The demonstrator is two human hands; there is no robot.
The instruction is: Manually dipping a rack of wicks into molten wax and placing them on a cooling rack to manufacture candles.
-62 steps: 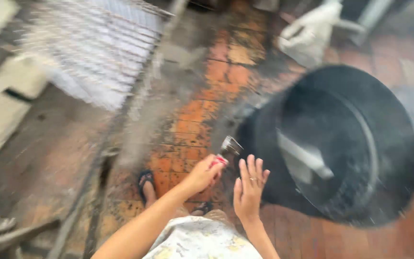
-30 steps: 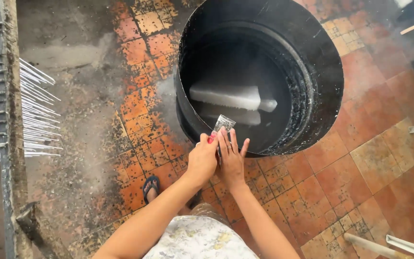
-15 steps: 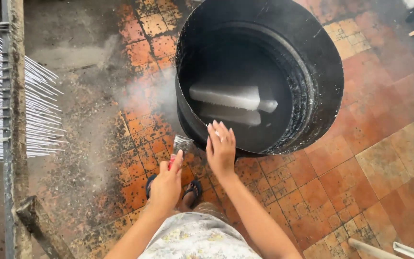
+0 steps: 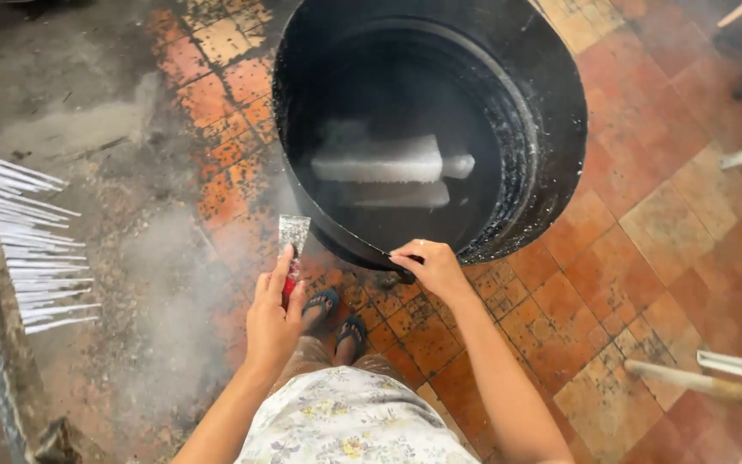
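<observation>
Scraper [image 4: 293, 243] juts up out of the left hand [image 4: 273, 320], whose fingers close round its red handle; the flat metal blade is grey and smeared. Right hand [image 4: 433, 268] grips the near rim of the big black drum [image 4: 551, 146], fingers curled over it.

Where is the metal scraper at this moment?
The scraper is in the left hand, left of centre in the head view, beside the black drum's near rim.
</observation>
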